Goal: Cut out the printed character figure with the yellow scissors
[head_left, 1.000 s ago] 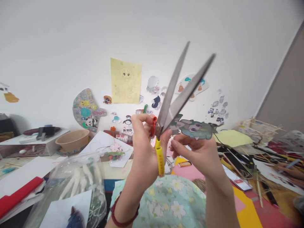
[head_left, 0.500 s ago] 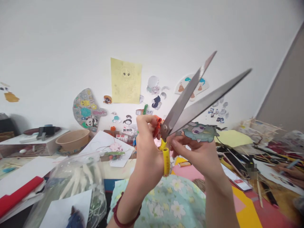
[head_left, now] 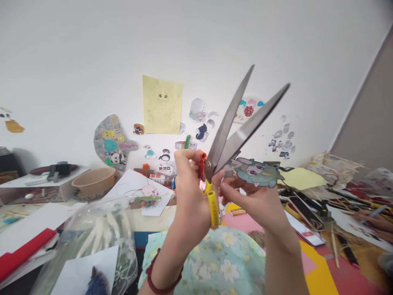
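Two hands grip: your left hand (head_left: 190, 190), red-and-yellow-handled steel scissors (head_left: 219, 145), spread; your right hand (head_left: 259, 203), a grey-green cartoon paper cutout (head_left: 259, 175). Cutting seems in hand; the next snip calls for steadiness.

A craft workroom, by its scissors (head_left: 222, 137), coloured paper (head_left: 317, 270) and cartoon cutouts (head_left: 138, 129) on the wall (head_left: 92, 61).

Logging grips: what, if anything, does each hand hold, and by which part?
Left hand: scissors, by the red and yellow handles. Right hand: cartoon cutout; exact grip place hidden.
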The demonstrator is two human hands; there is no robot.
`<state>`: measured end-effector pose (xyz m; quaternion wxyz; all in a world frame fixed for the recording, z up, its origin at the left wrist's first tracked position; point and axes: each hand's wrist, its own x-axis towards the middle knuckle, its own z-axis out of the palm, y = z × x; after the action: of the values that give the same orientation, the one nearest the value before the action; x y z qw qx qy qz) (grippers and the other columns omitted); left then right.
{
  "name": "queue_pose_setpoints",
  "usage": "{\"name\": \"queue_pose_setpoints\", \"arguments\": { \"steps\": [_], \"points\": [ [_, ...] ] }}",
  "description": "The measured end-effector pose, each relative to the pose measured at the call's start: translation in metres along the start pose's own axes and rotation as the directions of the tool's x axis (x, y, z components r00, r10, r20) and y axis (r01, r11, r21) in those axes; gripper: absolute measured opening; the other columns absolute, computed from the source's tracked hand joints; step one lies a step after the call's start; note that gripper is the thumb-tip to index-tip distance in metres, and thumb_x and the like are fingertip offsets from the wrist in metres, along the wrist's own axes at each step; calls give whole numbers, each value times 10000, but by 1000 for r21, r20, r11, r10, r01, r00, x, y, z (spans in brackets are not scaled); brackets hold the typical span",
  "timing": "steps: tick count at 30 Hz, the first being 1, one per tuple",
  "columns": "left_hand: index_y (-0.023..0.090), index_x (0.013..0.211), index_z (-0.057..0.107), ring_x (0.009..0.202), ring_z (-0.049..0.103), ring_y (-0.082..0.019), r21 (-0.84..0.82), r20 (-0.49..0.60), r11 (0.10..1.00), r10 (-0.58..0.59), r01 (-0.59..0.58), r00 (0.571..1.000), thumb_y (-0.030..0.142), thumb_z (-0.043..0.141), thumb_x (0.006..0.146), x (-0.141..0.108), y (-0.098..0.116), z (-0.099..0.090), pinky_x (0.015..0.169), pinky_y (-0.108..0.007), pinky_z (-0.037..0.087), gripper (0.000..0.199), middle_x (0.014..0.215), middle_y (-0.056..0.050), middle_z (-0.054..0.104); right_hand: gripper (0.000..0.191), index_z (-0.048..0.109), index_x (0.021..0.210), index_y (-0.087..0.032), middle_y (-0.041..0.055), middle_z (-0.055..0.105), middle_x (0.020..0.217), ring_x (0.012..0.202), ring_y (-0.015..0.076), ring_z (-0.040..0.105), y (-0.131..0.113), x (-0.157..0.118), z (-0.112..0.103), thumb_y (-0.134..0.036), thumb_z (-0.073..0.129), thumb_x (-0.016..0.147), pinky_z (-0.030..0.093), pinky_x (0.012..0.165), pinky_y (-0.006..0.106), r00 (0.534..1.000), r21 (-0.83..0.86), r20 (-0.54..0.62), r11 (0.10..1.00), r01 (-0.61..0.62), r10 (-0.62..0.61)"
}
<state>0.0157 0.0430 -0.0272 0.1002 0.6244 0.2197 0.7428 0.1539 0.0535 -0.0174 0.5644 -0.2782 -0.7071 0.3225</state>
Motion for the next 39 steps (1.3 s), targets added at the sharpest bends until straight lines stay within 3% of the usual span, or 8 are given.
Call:
{"name": "queue_pose_setpoints", "arguments": {
  "steps": [10,17,25,33,39],
  "points": [
    [274,1042,352,725,547,-114,-29,4,999,-17,17,1000,161,659,912,0,0,1,647,-280,463,351,897,19,544,127,719,797,-193,-2,700,658,561,142,651,-2,0,-3,-204,834,744,603,544,256,1000,-20,3,1000,-2,2],
    [279,1034,354,771,563,-105,-76,-17,997,-24,23,1000,165,676,913,4,2,-2,684,-274,477,363,888,35,505,199,695,715,-190,-3,681,635,536,143,650,-3,0,-5,-304,857,737,585,524,258,999,-7,44,1000,13,-12],
    [279,1050,369,755,544,-125,7,-16,1000,-23,23,1000,219,706,899,4,-4,-8,669,-292,439,374,904,20,517,261,702,698,-176,19,682,617,508,154,654,0,-1,-1,-383,855,742,584,502,267,999,30,-42,999,-27,28],
    [271,1037,370,728,568,-115,38,46,999,11,-13,999,172,704,884,2,-1,-5,662,-278,448,381,909,22,579,214,743,760,-182,23,697,649,558,150,633,-1,-1,3,-339,879,709,608,509,267,995,72,-94,997,-25,32],
    [279,1018,347,677,535,-93,33,59,999,-4,2,998,139,653,916,0,-2,-4,612,-247,429,351,908,31,580,124,745,748,-184,29,700,660,583,156,651,0,-1,2,-282,809,787,605,532,267,995,31,-90,999,-41,44]
  ]
}}
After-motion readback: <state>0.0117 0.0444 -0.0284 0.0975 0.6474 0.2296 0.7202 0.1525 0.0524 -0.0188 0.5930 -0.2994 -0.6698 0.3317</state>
